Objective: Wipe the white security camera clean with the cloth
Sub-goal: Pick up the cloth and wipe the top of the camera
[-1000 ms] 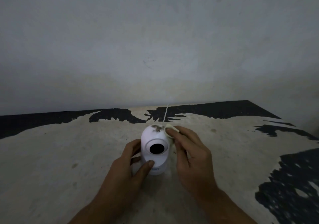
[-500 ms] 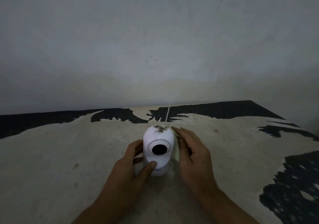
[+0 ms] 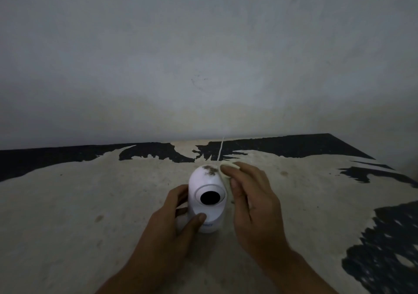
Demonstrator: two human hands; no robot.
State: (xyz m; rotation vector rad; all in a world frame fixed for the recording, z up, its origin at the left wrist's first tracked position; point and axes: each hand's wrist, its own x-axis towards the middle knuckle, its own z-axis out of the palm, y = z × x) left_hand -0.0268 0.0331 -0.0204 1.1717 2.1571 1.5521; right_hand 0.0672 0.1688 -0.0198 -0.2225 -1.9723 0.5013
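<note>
The white security camera (image 3: 207,199) stands upright on the counter (image 3: 90,203), around the middle of its width and closer to the near edge than to the back edge, its dark lens (image 3: 210,197) turned toward the person. A patch of dark grime (image 3: 210,169) sits on the crown of its dome. The left hand (image 3: 172,223) is clamped around the lower body, thumb across the front and fingers behind, likely to keep the light housing from sliding or tipping under the rubbing. The right hand (image 3: 251,201) presses a small pale cloth (image 3: 227,169) between its fingertips against the upper right of the dome, just beside the grime, so the dirt there seems the target of the wiping. A thin white cord (image 3: 220,150) runs from behind the camera toward the back edge. The worn surface shows dark patches along the back edge and the right side; nothing else lies near enough to hinder the hands. A plain wall (image 3: 203,56) rises behind.
</note>
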